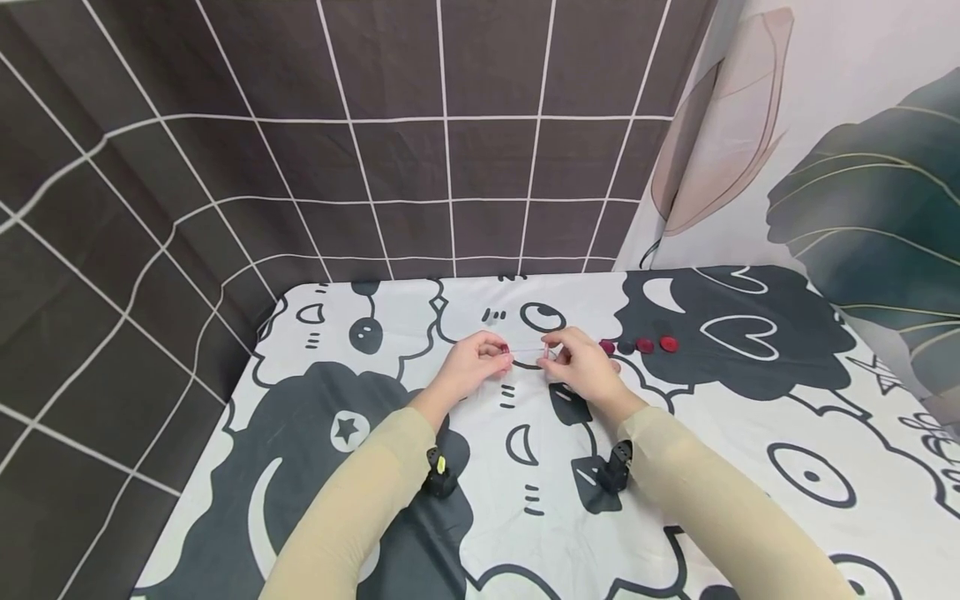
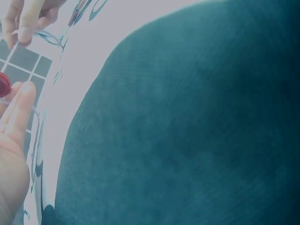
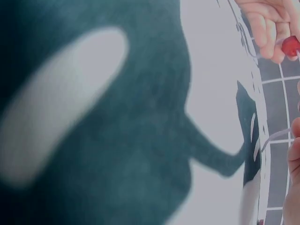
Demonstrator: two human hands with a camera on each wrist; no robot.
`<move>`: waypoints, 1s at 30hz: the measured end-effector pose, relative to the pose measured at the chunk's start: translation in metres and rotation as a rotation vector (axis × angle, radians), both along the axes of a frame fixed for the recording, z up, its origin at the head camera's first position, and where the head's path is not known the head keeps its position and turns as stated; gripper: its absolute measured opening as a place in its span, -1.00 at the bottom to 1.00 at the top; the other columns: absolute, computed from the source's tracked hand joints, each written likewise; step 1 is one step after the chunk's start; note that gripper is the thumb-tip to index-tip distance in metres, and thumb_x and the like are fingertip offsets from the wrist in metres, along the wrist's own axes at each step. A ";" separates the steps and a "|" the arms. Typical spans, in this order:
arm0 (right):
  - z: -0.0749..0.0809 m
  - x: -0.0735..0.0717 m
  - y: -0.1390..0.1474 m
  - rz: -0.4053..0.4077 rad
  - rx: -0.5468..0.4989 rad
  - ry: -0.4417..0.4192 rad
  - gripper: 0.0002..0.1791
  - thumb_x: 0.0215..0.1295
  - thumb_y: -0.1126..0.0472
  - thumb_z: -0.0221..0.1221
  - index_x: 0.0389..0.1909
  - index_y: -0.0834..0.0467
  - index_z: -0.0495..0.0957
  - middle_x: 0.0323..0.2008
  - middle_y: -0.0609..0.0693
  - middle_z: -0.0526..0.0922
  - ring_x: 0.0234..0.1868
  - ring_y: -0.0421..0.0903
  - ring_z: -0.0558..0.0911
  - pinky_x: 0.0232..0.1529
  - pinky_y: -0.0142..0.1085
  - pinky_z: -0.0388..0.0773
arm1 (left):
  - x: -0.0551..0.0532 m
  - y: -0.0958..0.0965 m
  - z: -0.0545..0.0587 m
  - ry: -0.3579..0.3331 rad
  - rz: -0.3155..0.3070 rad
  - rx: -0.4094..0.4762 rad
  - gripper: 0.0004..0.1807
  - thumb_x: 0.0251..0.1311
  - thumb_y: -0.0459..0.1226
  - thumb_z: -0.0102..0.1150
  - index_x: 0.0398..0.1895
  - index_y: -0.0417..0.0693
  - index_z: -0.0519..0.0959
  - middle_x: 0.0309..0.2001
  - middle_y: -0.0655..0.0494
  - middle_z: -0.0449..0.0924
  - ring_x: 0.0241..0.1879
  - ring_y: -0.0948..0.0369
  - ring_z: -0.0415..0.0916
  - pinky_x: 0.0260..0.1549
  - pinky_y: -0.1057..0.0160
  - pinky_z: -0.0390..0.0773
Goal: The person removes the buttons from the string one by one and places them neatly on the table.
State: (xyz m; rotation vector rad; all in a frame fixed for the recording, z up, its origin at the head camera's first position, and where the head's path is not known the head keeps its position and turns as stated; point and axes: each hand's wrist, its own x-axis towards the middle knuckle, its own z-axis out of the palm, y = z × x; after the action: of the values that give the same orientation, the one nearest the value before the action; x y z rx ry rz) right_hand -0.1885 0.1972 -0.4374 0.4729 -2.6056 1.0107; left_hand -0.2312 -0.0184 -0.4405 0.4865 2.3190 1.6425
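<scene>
A round red button, strung on a thin white string, sits at the fingertips of my left hand. Thumb and fingers of that hand pinch it; the right wrist view shows the same red button from the other side. My right hand pinches the string a short way to the right. Between the hands the string runs nearly straight, above the cloth. A loose end of string trails from the right hand. Fingertips partly cover the button in the head view.
Just right of the right hand, several dark red and dark round buttons lie in a row, the rightmost a brighter red button. A patterned cloth covers the table. Behind hangs a dark grid curtain, with a leaf-print curtain at right.
</scene>
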 end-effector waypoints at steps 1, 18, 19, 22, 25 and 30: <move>0.000 0.000 0.001 -0.006 0.001 -0.001 -0.66 0.07 0.27 0.33 -0.10 0.23 0.56 -0.28 0.03 0.53 -0.45 -0.19 0.50 -0.44 -0.34 0.43 | 0.000 0.000 0.000 0.003 0.001 -0.004 -0.72 0.15 -0.25 0.27 -0.10 -0.14 0.52 -0.30 0.06 0.63 -0.35 0.25 0.63 -0.30 0.32 0.57; -0.002 0.006 0.022 -0.074 0.006 -0.010 -0.65 0.09 0.22 0.33 -0.10 0.23 0.56 -0.25 0.03 0.55 -0.44 -0.17 0.47 -0.40 -0.29 0.41 | 0.003 0.000 0.003 0.006 0.010 -0.019 -0.72 0.14 -0.24 0.28 -0.11 -0.13 0.52 -0.29 0.06 0.62 -0.35 0.26 0.62 -0.29 0.32 0.56; -0.002 0.007 0.023 -0.077 0.010 -0.011 -0.65 0.09 0.21 0.33 -0.10 0.22 0.56 -0.24 0.03 0.55 -0.44 -0.17 0.47 -0.39 -0.29 0.41 | 0.003 0.000 0.003 0.007 0.014 -0.023 -0.72 0.14 -0.24 0.28 -0.11 -0.12 0.52 -0.29 0.07 0.62 -0.35 0.26 0.62 -0.29 0.32 0.56; -0.002 0.007 0.027 -0.085 0.013 -0.009 -0.66 0.09 0.21 0.32 -0.10 0.21 0.55 -0.23 0.03 0.56 -0.43 -0.18 0.47 -0.38 -0.29 0.41 | 0.003 0.000 0.003 0.010 0.021 -0.033 -0.72 0.14 -0.23 0.28 -0.11 -0.12 0.52 -0.29 0.07 0.62 -0.36 0.26 0.62 -0.29 0.32 0.57; -0.002 0.009 0.032 -0.100 0.006 -0.011 -0.66 0.09 0.22 0.33 -0.11 0.20 0.55 -0.25 0.03 0.56 -0.44 -0.17 0.47 -0.38 -0.29 0.41 | 0.003 0.000 0.003 0.013 0.025 -0.042 -0.72 0.14 -0.23 0.29 -0.12 -0.12 0.52 -0.29 0.07 0.62 -0.36 0.26 0.62 -0.28 0.32 0.56; -0.003 0.011 0.038 -0.128 0.019 -0.019 -0.66 0.08 0.21 0.33 -0.10 0.19 0.56 -0.35 0.01 0.52 -0.45 -0.17 0.46 -0.38 -0.26 0.40 | 0.003 0.000 0.003 0.014 0.025 -0.046 -0.71 0.13 -0.23 0.29 -0.11 -0.12 0.52 -0.30 0.07 0.62 -0.36 0.27 0.62 -0.27 0.32 0.55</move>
State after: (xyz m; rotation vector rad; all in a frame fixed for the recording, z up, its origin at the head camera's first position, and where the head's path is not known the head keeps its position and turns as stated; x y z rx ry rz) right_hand -0.1779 0.2356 -0.4403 0.2973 -2.6259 0.9539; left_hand -0.2280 -0.0180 -0.4372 0.4632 2.3769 1.5978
